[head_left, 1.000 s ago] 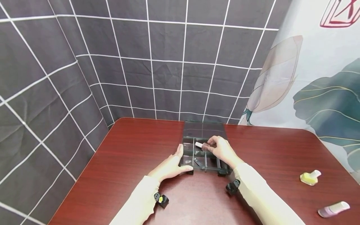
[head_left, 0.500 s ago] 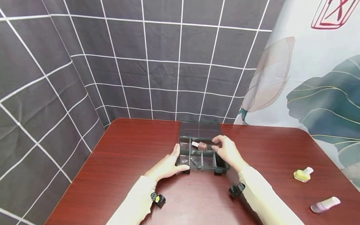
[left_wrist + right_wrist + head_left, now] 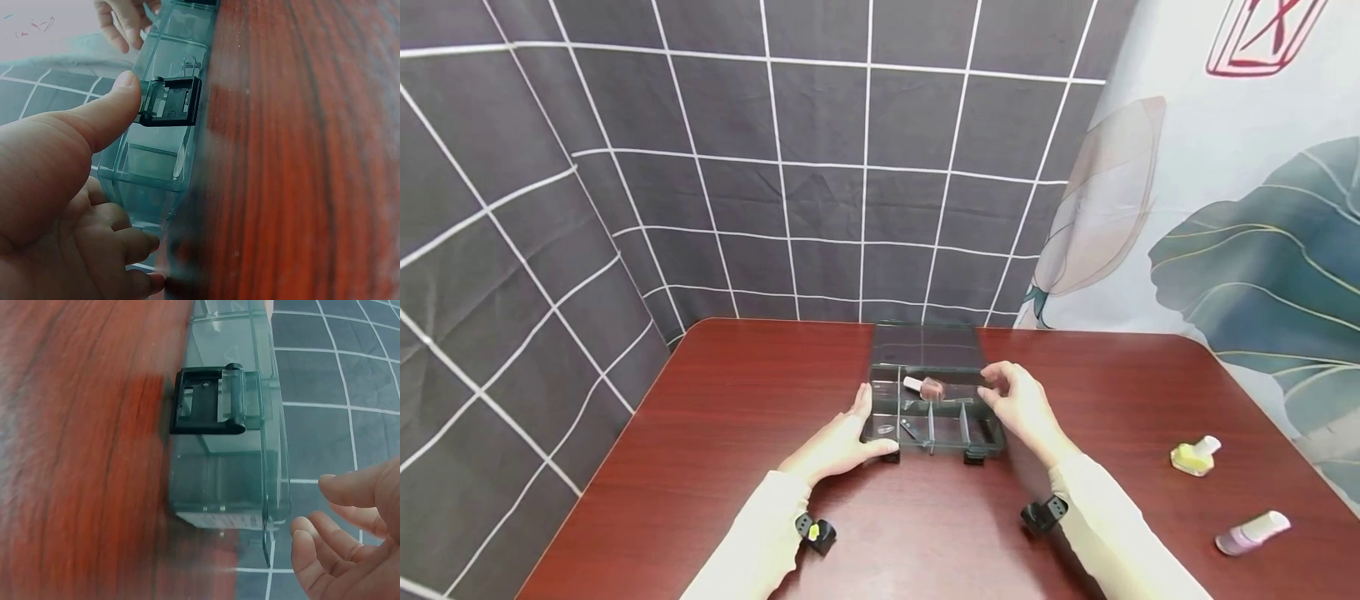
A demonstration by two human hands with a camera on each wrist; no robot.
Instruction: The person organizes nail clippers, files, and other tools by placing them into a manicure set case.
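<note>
A see-through greenish compartment box (image 3: 951, 440) sits on the table with its lid (image 3: 925, 344) folded back. My left hand (image 3: 835, 446) grips its front left corner, thumb beside a black latch (image 3: 172, 103) and fingers along the left side. A nail polish bottle (image 3: 932, 389), brownish pink with a white cap, lies on its side in the wide rear compartment. Close to the bottle's right, my right hand (image 3: 1022, 408) hovers over the box's right edge, holding nothing, thumb and fingers parted. One front compartment holds a small dark narrow item (image 3: 910, 429); a small clear piece (image 3: 886, 429) lies in the left one.
On the right of the reddish wood table (image 3: 737, 392) are a yellow nail polish bottle (image 3: 1191, 458) and a pale lilac one (image 3: 1240, 540), both with white caps. A grey cloth with white grid lines (image 3: 820, 208) hangs behind the table.
My right hand has let go of the brownish-pink nail polish bottle in the rear compartment and drawn back to the right. The left hand stays at the box's corner; the head view has shifted slightly.
</note>
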